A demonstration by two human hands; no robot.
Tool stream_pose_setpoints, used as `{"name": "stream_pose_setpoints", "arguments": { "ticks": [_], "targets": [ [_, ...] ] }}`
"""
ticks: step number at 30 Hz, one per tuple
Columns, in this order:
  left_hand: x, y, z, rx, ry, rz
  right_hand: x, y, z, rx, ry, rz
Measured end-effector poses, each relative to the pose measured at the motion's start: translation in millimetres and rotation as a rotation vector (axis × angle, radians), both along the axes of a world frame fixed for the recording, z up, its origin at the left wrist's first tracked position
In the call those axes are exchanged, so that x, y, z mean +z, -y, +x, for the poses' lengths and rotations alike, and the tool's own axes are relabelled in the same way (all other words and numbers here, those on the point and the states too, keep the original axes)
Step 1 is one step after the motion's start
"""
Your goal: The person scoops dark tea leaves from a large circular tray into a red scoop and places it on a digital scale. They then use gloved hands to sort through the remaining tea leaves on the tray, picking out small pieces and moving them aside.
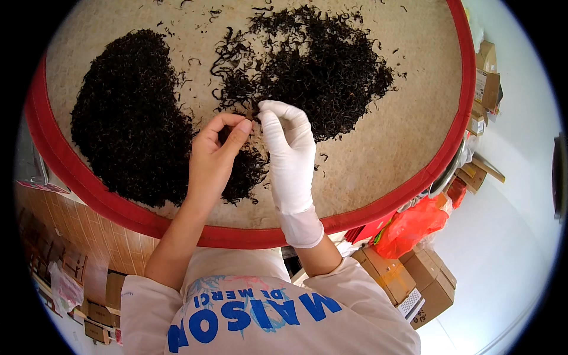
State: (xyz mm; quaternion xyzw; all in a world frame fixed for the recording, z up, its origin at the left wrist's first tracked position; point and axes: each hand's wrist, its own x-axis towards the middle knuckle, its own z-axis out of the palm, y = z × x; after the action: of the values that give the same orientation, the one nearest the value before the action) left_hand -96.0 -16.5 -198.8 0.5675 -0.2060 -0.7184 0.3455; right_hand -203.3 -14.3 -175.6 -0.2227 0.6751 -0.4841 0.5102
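Note:
On a round woven tray with a red cloth rim point(248, 237) lie dark, twisted dried leaves that look like tea. One large heap point(128, 120) is at the left, and a looser heap point(328, 80) spreads at the upper middle and right. My bare left hand point(222, 146) pinches a small brownish leaf piece point(249, 114) between thumb and forefinger, over the gap between the heaps. Just to its right, my right hand point(290, 146), in a white glove, has thumb and forefinger brought close together by a dark shred; whether it grips the shred is unclear. A smaller clump point(244, 175) lies below my hands.
Cardboard boxes point(386, 275) and a red plastic bag point(410, 226) stand beyond the tray at the lower right. More boxes point(486, 88) are by the white wall at the right. A shelf with boxes and a clear plastic bag point(65, 286) is at the lower left.

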Motion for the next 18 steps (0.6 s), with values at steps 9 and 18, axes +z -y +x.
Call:
{"name": "stream_pose_setpoints", "arguments": {
  "ticks": [9, 18],
  "targets": [
    [-3.6, -5.3, 9.4, -0.124, 0.054, -0.031, -3.7, -2.2, -11.7, 0.408, -0.432, -0.061],
    [-21.0, 3.1, 27.6, 0.286, -0.524, 0.317, -1.3, 12.1, -4.9, 0.749, -0.757, -0.388]
  ]
}}
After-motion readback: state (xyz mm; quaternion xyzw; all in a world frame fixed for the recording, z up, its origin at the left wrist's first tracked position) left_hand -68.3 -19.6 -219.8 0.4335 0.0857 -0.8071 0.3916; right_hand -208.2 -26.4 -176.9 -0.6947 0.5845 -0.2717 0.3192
